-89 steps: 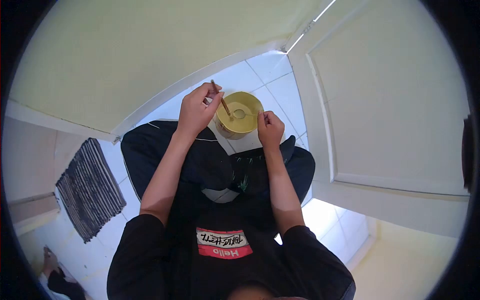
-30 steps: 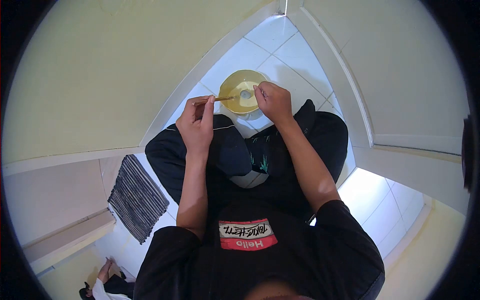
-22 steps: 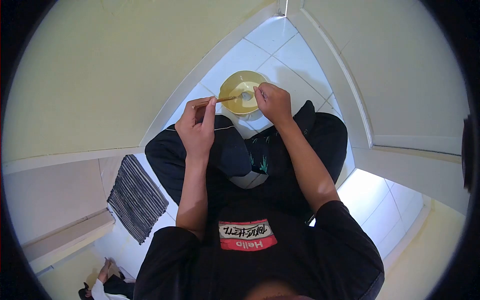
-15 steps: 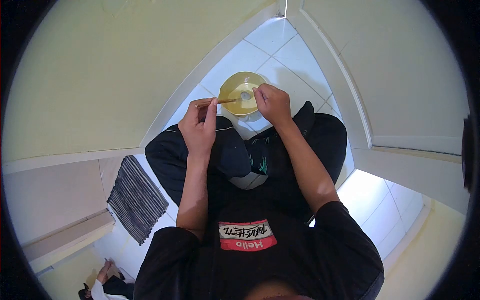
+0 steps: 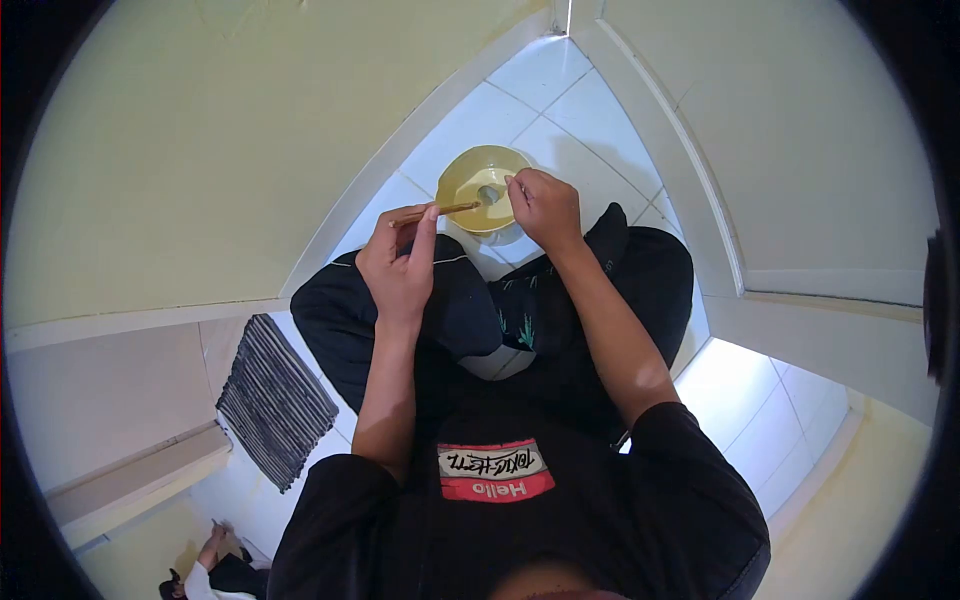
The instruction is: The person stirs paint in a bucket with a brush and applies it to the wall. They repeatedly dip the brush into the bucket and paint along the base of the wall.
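Note:
A yellow bowl (image 5: 457, 180) stands on the floor in front of my crossed legs, with a small whitish patch (image 5: 488, 195) at its bottom. My left hand (image 5: 398, 265) is closed on a thin brown stick (image 5: 435, 212), pinched between thumb and fingers. The stick points right, its tip over the bowl beside the whitish patch. At the bowl's right side my right hand (image 5: 547, 210) is closed on the rim, thumb toward the inside and the other fingers mostly hidden.
Pale walls (image 5: 250, 150) meet in a corner beyond the bowl, above white floor tiles (image 5: 545, 75). A dark striped mat (image 5: 277, 403) lies to the left. Further off at the lower left, another person (image 5: 225, 570) sits on the floor.
My left hand has tilted the stick slightly, and its tip has dropped a little within the bowl. My right hand stays at the rim.

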`<state>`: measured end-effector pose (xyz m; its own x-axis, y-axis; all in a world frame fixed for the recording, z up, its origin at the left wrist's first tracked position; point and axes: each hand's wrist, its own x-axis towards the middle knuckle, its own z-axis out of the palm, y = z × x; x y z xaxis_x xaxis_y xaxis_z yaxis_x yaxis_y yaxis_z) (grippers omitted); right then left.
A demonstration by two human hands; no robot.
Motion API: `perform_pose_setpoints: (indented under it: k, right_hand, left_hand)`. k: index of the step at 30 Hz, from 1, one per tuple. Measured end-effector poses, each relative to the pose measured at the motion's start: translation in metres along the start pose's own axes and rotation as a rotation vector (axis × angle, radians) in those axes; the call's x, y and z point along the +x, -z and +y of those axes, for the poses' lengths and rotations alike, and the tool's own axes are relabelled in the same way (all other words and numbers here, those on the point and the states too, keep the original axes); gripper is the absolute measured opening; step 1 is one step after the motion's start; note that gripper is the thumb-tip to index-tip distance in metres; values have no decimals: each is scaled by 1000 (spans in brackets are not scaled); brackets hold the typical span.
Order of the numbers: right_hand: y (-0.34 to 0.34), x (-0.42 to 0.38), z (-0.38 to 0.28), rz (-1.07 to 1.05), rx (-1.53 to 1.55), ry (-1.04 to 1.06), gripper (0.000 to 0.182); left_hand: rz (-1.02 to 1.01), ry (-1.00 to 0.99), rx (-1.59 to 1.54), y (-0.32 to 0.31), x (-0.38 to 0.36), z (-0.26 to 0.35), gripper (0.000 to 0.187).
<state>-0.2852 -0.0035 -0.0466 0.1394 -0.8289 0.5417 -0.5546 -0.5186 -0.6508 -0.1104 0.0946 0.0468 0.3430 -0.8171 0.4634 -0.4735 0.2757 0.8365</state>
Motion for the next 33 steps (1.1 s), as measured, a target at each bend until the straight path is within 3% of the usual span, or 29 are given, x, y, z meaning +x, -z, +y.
perform_pose_setpoints:
  k: [33]
  right_hand:
    - [3,-1,0,-14,-1,4,18]
  left_hand:
    - [-17,-75,91,3,0,-4,11]
